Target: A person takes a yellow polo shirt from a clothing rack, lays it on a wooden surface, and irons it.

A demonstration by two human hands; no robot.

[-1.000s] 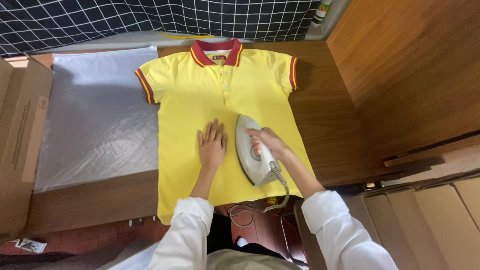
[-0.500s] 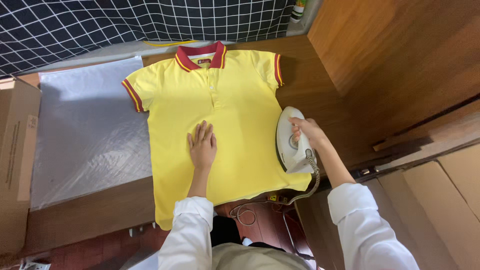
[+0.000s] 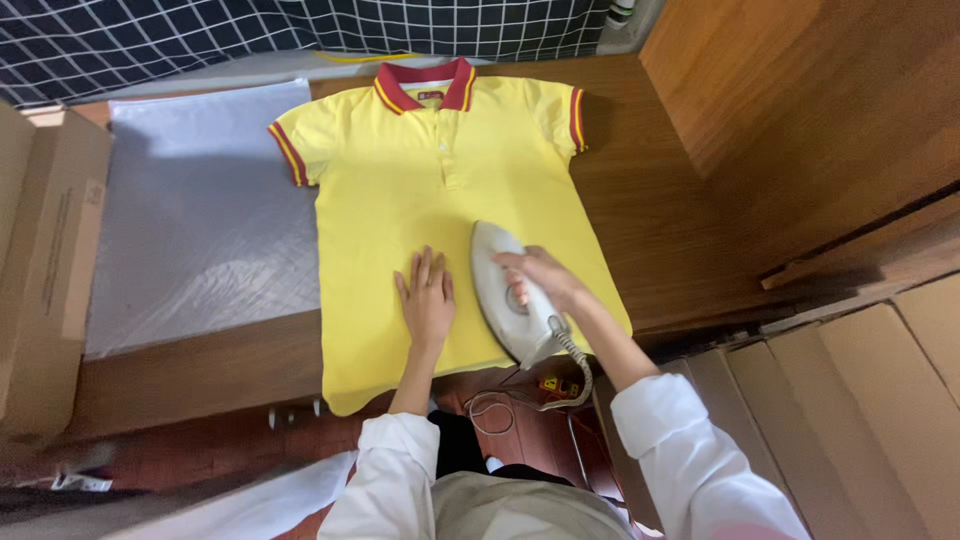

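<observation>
Wooden counter (image 3: 660, 230), dark-grained, with a checked cloth (image 3: 150, 35) hung behind it. A yellow polo shirt (image 3: 440, 190) with red collar is laid flat, front up, its hem hanging over the near edge. Left hand (image 3: 427, 297) is spread wide, palm pressed on the lower front, probably to keep the fabric taut. Right hand (image 3: 540, 280) is closed around the handle of a white iron (image 3: 510, 290), soleplate down on the shirt just beside the left hand, cord trailing toward the floor. Half a second earlier the iron was noted at the shirt's right edge; now it is nearer the middle. Silver sheet (image 3: 200, 220) lies left, cardboard box (image 3: 45, 270) beyond.
</observation>
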